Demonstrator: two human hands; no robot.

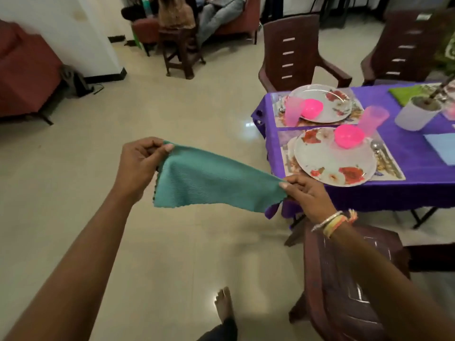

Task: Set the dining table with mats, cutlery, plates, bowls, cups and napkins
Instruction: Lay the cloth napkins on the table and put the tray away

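purple cloth covers the dining table [418, 153], and left of its near corner the teal ribbed cloth napkin [209, 183] hangs stretched above the floor [172, 107]. held by two corners only, it could slip a pinch and drop, or brush the translucent pink plastic cup [373, 119] over when laid. the left hand [138, 163] and right hand [307, 193], well apart, each pinch one corner with curled fingers.
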